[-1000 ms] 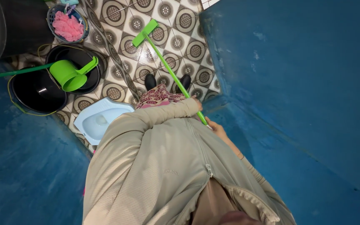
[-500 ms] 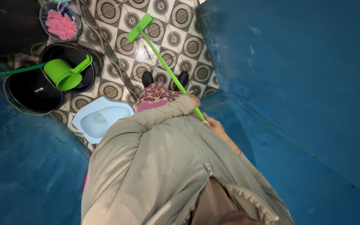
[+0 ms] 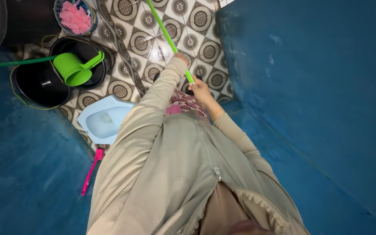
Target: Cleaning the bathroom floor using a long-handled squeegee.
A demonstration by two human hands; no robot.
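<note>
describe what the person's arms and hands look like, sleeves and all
Both arms are covered to the wrist by long sleeves of a beige zip-up jacket in a fine, slightly textured knit, with a pale zipper down the front. The left hand and right hand are bare: no gloves, and no rings or watch that can be made out.

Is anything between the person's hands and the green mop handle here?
Nothing visible. Both hands already grip the green mop handle: the left hand higher up the shaft, the right hand at its near end. The mop head runs out of view at the top edge.
</note>
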